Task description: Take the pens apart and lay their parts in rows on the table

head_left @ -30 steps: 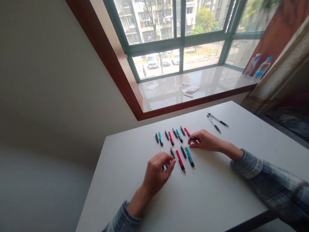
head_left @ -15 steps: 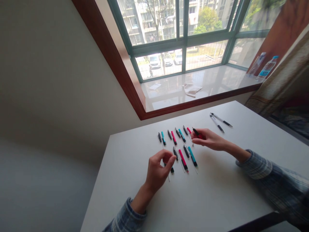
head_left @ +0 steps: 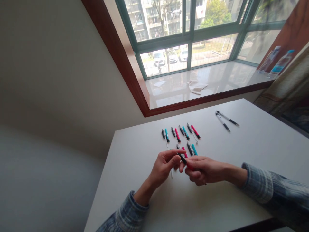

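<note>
My left hand [head_left: 164, 166] and my right hand [head_left: 202, 169] meet above the white table [head_left: 217, 199], near its middle. Both pinch one pen [head_left: 183, 160] with a black end and a red body; the left fingers hold its black tip, the right hand is wrapped round its red part. Just beyond the hands lie two rows of pen parts [head_left: 181, 132] in black, teal and red. The nearer row is partly hidden behind my fingers.
Two black-and-white pens [head_left: 226, 120] lie apart at the far right of the table. Behind the table runs a glossy window sill [head_left: 217, 83] with a cloth [head_left: 196, 87] and paper on it. Water bottles [head_left: 280, 62] stand at the sill's right end beside a curtain.
My right hand lifted a red pen from the far row and brought it toward me. My left hand rose from the near row and took hold of its black tip.
</note>
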`<state>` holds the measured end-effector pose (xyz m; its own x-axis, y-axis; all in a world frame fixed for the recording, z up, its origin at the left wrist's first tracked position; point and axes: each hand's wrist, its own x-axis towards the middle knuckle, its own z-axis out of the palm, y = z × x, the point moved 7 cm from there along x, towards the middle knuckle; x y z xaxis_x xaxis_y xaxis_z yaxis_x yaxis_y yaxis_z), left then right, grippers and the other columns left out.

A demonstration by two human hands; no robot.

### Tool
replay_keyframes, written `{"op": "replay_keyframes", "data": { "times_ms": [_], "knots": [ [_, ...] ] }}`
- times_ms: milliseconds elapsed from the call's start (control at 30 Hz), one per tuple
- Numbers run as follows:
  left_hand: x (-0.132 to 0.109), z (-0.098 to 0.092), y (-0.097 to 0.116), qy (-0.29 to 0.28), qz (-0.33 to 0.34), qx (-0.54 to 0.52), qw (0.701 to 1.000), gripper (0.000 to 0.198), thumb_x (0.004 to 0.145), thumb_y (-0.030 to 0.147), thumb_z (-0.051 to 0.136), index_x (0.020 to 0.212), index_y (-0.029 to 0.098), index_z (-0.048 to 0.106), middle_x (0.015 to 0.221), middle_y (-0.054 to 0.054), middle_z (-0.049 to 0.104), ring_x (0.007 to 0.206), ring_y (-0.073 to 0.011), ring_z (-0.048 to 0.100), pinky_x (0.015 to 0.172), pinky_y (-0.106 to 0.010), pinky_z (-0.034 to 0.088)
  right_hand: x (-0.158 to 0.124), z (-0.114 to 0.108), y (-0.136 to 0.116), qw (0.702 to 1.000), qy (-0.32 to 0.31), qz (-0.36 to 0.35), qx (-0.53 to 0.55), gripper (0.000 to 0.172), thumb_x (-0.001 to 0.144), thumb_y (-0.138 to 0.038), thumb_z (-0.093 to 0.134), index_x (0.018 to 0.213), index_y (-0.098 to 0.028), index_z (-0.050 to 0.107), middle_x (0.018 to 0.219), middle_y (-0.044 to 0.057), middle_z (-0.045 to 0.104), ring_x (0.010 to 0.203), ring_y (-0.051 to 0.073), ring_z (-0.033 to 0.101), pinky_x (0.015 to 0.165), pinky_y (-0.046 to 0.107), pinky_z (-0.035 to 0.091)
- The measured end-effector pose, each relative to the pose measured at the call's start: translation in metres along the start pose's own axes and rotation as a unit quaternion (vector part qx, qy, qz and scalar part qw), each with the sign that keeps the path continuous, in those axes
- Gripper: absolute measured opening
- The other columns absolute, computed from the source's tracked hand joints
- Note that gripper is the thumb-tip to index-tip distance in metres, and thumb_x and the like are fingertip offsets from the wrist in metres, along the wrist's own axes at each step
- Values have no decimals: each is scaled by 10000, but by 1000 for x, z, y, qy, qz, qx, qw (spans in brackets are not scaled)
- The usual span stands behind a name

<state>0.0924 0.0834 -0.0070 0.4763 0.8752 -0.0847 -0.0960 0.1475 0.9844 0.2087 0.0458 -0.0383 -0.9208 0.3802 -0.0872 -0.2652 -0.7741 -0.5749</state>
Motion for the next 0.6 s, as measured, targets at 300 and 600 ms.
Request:
{"op": "replay_keyframes", "data": {
  "times_ms": [300,600],
  "knots": [
    [1,1,-3,-21,10,-62,998,382,871,492,771,950,121,725,586,-38,686,520,-118,589,545,-229,419,5,4,-5,998,19,-45,-47,354,1038,-427,560,1080,-106,703,677,-32,449,559,80,387,578,222,355],
    [0,3,10,-13,32,-30,999,402,853,508,783,898,117,701,593,-42,689,529,-139,625,533,-238,436,5,-2,-11,967,64,-117,-216,404,1040,-478,550,1004,-99,685,732,30,616,585,90,559,554,197,442]
  ]
}}
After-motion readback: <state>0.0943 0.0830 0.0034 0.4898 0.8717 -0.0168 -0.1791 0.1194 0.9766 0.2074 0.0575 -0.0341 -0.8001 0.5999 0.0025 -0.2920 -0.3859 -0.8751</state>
